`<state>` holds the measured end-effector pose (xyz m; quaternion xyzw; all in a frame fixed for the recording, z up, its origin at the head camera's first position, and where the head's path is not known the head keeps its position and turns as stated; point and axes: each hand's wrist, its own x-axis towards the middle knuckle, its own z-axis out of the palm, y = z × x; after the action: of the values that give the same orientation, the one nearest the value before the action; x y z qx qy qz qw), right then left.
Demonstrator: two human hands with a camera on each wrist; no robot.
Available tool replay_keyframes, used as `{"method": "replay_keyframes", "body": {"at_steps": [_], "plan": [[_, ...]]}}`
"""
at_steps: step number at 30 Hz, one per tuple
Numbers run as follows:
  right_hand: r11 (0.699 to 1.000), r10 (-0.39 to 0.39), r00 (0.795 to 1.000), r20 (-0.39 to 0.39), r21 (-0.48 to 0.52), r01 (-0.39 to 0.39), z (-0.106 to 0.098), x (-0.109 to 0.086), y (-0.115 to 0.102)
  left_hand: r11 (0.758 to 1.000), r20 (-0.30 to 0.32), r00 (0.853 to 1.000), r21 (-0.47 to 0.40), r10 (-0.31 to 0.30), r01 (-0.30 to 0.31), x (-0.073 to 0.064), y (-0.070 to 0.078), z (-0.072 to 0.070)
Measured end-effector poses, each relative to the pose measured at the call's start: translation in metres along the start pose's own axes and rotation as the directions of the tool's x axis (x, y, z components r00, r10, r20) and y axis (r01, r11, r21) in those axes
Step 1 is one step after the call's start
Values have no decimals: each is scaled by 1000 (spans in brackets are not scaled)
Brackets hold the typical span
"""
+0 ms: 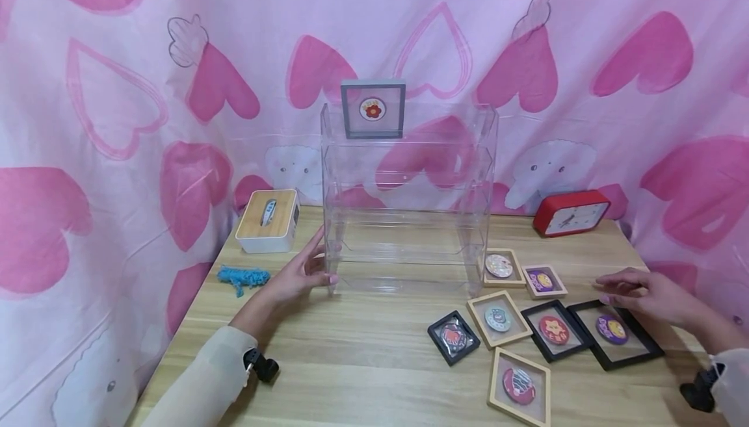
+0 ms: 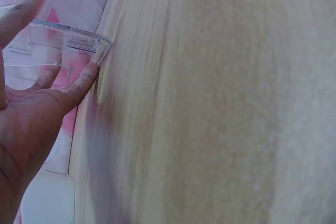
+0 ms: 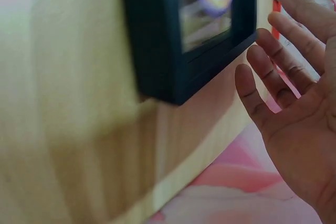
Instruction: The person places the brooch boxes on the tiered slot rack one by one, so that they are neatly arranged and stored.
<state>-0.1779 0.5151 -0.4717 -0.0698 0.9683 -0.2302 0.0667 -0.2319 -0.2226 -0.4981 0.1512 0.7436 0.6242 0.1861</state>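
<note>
A clear tiered display stand (image 1: 404,271) stands on the table, with a grey frame (image 1: 374,133) holding a red flower badge on its top tier. My left hand (image 1: 301,271) rests against the stand's left side, fingers extended and spread; in the left wrist view a fingertip touches the clear lower corner (image 2: 102,43). My right hand (image 1: 649,294) is above the far edge of a large black frame (image 1: 638,355) with a purple and yellow badge, holding nothing. In the right wrist view its fingers (image 3: 257,98) are spread and slightly bent, beside the black frame (image 3: 157,51).
Several framed badges lie right of the stand, among them a black frame (image 1: 576,349), a small black frame (image 1: 435,333) and a wooden-coloured frame (image 1: 497,381). A red clock (image 1: 547,216) stands behind them. At left are a tissue box (image 1: 266,245) and a blue cord bundle (image 1: 242,276).
</note>
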Motion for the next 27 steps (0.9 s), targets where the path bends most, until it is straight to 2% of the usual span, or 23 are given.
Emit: {"method": "replay_keyframes", "body": {"at_steps": [5, 9, 20, 24, 27], "plan": [[1000, 11, 1000, 0, 10, -11, 6, -8, 8, 1000, 0, 1000, 7, 0, 0, -1, 0, 0], [998, -17, 999, -43, 52, 19, 14, -11, 10, 1000, 3, 1000, 7, 7, -7, -2, 0, 0], [999, -24, 996, -90, 40, 27, 25, -7, 18, 1000, 8, 1000, -8, 17, -17, -2, -1, 1], [998, -42, 994, -103, 38, 47, 23, -6, 20, 1000, 7, 1000, -4, 12, -12, -2, 0, 0], [999, -16, 996, -86, 44, 20, 19, -5, 20, 1000, 4, 1000, -9, 11, -11, -2, -1, 0]]}}
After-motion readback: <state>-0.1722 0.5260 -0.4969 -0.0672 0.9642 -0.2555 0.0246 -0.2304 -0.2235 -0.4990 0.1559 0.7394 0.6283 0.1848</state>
